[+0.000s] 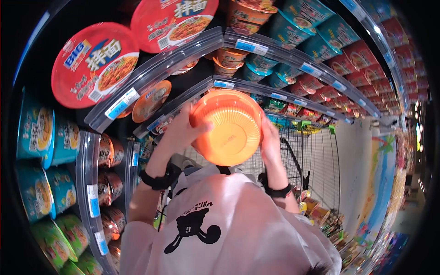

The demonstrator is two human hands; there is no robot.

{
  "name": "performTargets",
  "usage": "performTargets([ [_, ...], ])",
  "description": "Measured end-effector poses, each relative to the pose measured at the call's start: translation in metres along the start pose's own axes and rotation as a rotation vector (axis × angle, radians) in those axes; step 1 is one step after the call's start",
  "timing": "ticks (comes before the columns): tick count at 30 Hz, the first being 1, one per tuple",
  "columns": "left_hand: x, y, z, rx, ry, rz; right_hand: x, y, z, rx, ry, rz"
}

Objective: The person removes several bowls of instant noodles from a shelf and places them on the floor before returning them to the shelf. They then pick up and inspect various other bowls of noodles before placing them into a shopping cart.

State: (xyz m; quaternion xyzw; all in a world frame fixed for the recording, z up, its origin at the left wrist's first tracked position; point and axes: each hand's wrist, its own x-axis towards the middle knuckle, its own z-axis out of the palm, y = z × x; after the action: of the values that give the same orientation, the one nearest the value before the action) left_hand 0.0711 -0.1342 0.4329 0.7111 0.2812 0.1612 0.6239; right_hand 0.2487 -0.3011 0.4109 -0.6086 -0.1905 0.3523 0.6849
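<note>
An orange instant noodle bowl [229, 129] is held up between my two hands, its ribbed underside facing the camera. My left hand [190, 129] grips its left side, the thumb lying over the edge of the base. Around the right side curl the fingers of my right hand [270, 135]. Just beyond the bowl runs a shelf edge with price tags [224, 84]. Two large red-lidded noodle bowls [96, 65] stand on the shelf at the upper left, and an orange-lidded bowl [152, 101] sits on the shelf below them.
Teal noodle tubs [36, 127] and green tubs [51, 237] fill shelves on the left. More teal cups [302, 15] and red cups [359, 55] line the right shelves. A wire shopping cart [319, 161] stands at the right, beside the aisle floor [355, 165].
</note>
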Motion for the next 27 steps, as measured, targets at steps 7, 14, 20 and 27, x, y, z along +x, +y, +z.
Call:
performTargets([
  [7, -0.030, -0.040, 0.016, -0.294, -0.336, -0.116, 0.070, -0.065, 0.013, -0.603, -0.459, -0.133],
  [14, -0.036, -0.046, -0.002, -0.386, -0.469, -0.239, 0.070, -0.076, 0.041, -0.753, -0.559, -0.209],
  [20, -0.052, -0.066, -0.027, -0.807, -0.382, -0.170, 0.025, -0.077, 0.066, -0.934, -0.488, -0.588],
  [27, -0.049, -0.084, -0.060, -1.010, -0.319, -0.539, -0.055, -0.014, 0.100, -0.994, -0.537, -1.318],
])
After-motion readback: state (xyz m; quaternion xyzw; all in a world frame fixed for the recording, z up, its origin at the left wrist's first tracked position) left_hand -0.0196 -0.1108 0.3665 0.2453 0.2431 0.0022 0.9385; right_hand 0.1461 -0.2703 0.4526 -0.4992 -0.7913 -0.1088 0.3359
